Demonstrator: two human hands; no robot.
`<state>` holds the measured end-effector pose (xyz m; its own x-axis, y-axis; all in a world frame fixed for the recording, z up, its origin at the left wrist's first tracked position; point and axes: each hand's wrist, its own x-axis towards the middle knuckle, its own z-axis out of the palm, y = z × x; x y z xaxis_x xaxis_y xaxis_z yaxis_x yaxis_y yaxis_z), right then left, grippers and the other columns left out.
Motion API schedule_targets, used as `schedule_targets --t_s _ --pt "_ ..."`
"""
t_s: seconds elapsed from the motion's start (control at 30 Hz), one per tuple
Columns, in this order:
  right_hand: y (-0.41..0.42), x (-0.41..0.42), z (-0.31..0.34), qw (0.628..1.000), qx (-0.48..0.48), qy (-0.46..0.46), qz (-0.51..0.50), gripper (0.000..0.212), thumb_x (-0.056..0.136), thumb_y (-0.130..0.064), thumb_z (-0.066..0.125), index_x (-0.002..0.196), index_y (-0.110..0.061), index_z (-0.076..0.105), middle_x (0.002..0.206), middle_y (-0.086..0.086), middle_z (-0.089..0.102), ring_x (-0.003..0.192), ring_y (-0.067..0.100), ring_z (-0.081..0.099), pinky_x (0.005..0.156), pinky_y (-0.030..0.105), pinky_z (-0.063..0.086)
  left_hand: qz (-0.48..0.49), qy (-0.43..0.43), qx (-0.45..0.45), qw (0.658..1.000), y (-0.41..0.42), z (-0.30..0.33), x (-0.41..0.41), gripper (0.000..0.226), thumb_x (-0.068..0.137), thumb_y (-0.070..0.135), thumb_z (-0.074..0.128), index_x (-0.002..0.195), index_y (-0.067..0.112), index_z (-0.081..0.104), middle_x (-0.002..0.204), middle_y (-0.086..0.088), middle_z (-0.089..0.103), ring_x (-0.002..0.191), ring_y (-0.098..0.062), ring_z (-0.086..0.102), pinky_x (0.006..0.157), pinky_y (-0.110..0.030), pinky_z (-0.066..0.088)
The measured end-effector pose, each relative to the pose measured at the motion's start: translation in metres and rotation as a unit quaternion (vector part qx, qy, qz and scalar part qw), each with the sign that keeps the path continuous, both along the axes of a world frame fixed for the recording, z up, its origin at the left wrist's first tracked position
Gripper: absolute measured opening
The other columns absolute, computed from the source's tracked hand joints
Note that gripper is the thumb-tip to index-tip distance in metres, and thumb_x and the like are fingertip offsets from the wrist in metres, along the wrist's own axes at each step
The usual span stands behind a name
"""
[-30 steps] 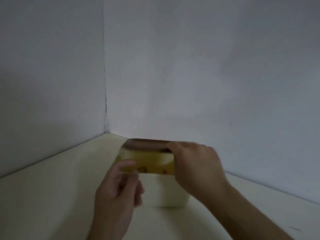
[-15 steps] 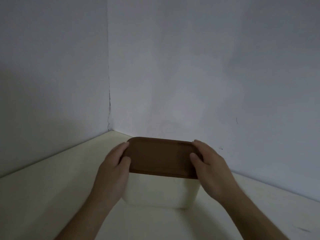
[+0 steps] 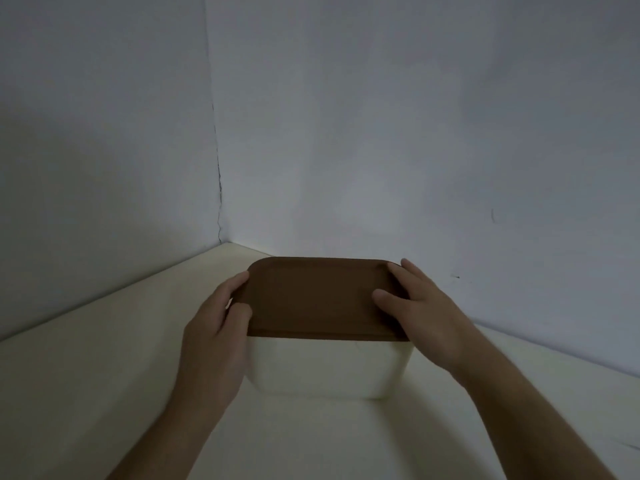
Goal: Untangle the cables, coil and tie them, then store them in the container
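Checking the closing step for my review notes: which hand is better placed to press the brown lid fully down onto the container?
Probably the right hand: its fingers lie flat on top of the brown lid. The left hand grips the lid's edge and the white container from the side.

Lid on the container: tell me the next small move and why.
Probably press down evenly, then let go. The brown lid already covers the white container, with the left hand and right hand at its two ends.
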<state>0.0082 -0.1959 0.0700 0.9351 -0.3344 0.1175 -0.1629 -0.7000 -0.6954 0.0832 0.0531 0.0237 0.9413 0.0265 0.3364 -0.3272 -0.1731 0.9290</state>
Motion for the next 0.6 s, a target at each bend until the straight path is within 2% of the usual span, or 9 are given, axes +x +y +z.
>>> schedule_targets --t_s 0.07,0.17,0.23,0.33,0.37,0.43,0.5,0.57,0.6 --pt "-0.002 0.002 -0.002 1.0 -0.001 -0.003 -0.004 0.069 0.108 -0.045 0.052 0.17 -0.029 0.025 0.177 -0.016 0.012 0.161 0.008 0.015 0.12 0.024 0.015 -0.007 0.016 -0.009 1.0 0.0 0.003 0.001 0.056 0.078 0.032 0.045 0.127 0.039 0.07 0.129 0.021 0.067 0.118 0.005 0.059 0.101 -0.027 0.046" --pt "-0.006 0.002 -0.003 0.999 -0.039 0.013 -0.004 0.07 0.109 -0.048 0.048 0.17 -0.028 0.021 0.176 -0.016 0.016 0.16 0.009 0.019 0.123 0.026 0.017 -0.035 0.026 0.027 0.999 0.0 0.016 0.012 0.045 0.084 0.025 0.055 0.126 0.036 0.069 0.143 0.027 0.053 0.13 0.002 0.049 0.107 -0.027 0.038" --pt "-0.008 0.001 -0.003 0.997 -0.066 0.027 -0.005 0.069 0.109 -0.051 0.044 0.17 -0.031 0.02 0.176 -0.018 0.015 0.16 0.008 0.02 0.123 0.027 0.018 -0.074 0.048 0.071 0.994 -0.002 0.026 0.024 0.043 0.096 0.017 0.058 0.135 0.035 0.066 0.148 0.031 0.046 0.137 0.002 0.042 0.108 -0.024 0.031" --pt "-0.008 0.0 -0.003 0.995 -0.09 0.03 -0.009 0.069 0.108 -0.053 0.043 0.17 -0.032 0.021 0.175 -0.018 0.017 0.159 0.009 0.024 0.122 0.026 0.02 -0.096 0.032 0.171 0.98 -0.006 0.025 0.035 0.049 0.104 0.026 0.054 0.153 0.034 0.051 0.157 0.029 0.038 0.146 0.002 0.034 0.115 -0.022 0.024" --pt "-0.007 0.001 -0.004 0.995 -0.096 0.029 -0.009 0.07 0.108 -0.053 0.044 0.17 -0.031 0.021 0.174 -0.018 0.018 0.158 0.01 0.026 0.12 0.026 0.022 -0.094 0.025 0.179 0.979 -0.007 0.023 0.036 0.051 0.104 0.026 0.055 0.154 0.033 0.049 0.159 0.029 0.036 0.145 0.003 0.033 0.115 -0.021 0.023" --pt "-0.008 0.001 -0.005 0.996 -0.085 0.029 -0.007 0.07 0.108 -0.053 0.046 0.17 -0.031 0.022 0.173 -0.018 0.021 0.155 0.009 0.029 0.117 0.025 0.024 -0.092 0.025 0.162 0.982 -0.008 0.018 0.036 0.052 0.102 0.023 0.059 0.152 0.032 0.052 0.157 0.029 0.039 0.142 0.004 0.036 0.114 -0.021 0.025" --pt "-0.008 -0.001 -0.003 0.998 -0.053 0.017 0.0 0.069 0.108 -0.052 0.048 0.169 -0.032 0.024 0.173 -0.018 0.022 0.155 0.008 0.028 0.12 0.025 0.023 -0.1 0.039 0.095 0.99 -0.005 0.017 0.035 0.048 0.097 0.031 0.065 0.145 0.035 0.061 0.152 0.028 0.048 0.142 0.001 0.043 0.118 -0.025 0.029" --pt "-0.004 -0.005 -0.002 0.999 -0.034 -0.002 0.0 0.066 0.109 -0.05 0.048 0.169 -0.032 0.027 0.174 -0.017 0.023 0.157 0.008 0.025 0.125 0.028 0.019 -0.129 0.076 0.013 0.989 -0.003 0.016 0.036 0.041 0.094 0.041 0.064 0.135 0.046 0.066 0.143 0.026 0.058 0.136 -0.002 0.052 0.12 -0.033 0.035" --pt "-0.001 -0.007 -0.004 1.0 -0.021 -0.019 -0.011 0.064 0.11 -0.049 0.047 0.168 -0.031 0.029 0.174 -0.016 0.024 0.158 0.008 0.025 0.126 0.029 0.018 -0.146 0.092 -0.017 0.985 -0.003 0.017 0.035 0.033 0.099 0.04 0.062 0.13 0.052 0.068 0.139 0.026 0.061 0.134 -0.003 0.055 0.119 -0.034 0.038"
